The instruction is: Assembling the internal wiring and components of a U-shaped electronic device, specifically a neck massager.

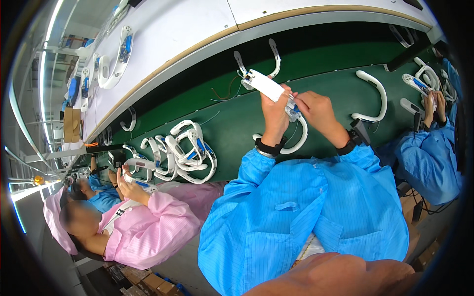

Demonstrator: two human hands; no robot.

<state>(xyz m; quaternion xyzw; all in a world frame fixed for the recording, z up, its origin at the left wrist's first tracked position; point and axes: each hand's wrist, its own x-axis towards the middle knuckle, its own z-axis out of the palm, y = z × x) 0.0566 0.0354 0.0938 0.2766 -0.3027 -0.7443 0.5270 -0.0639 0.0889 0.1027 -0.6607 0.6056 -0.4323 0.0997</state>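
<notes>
My left hand (275,116) is closed round a long white plastic housing (269,86), which tilts up and to the left over the green bench. At its lower end, close to my fingers, sits a blue and clear part (294,114). My right hand (318,111) is closed beside that part with its fingertips pinched together; what they hold is too small to make out. A white curved arm (302,135) bends below my hands. Beyond the housing's far end are two upright white curved prongs (275,56) and thin loose wires (224,93).
Several white curved frames with blue parts (190,148) lie heaped on the green bench (232,128) to the left. A single white curved piece (380,93) lies right. A white shelf (182,29) overhangs the back. Co-workers in pink (153,227) and blue (429,163) sit either side.
</notes>
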